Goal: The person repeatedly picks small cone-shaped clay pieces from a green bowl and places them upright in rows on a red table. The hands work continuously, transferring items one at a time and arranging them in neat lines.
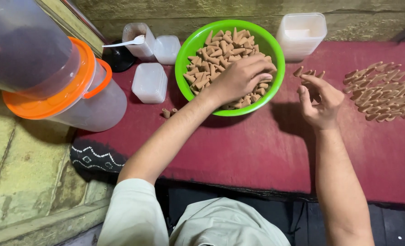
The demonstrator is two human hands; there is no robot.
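Note:
A bright green bowl (187, 50) sits on a dark red cloth and is heaped with small brown cones (220, 48). My left hand (241, 77) reaches into the bowl, palm down, fingers curled over the cones; whether it grips any is hidden. My right hand (321, 101) hovers open over the cloth to the right of the bowl, fingers spread, just below a few loose cones (308, 73). Further right, many cones (384, 91) lie in rows on the cloth.
A large clear jar (66, 86) with an orange lid lies on its side at left. Small clear plastic boxes (150, 82) and a stacked set (301, 34) stand near the bowl. A white spoon (125, 43) rests on one box. Two stray cones (169, 112) lie on the red cloth (239, 150).

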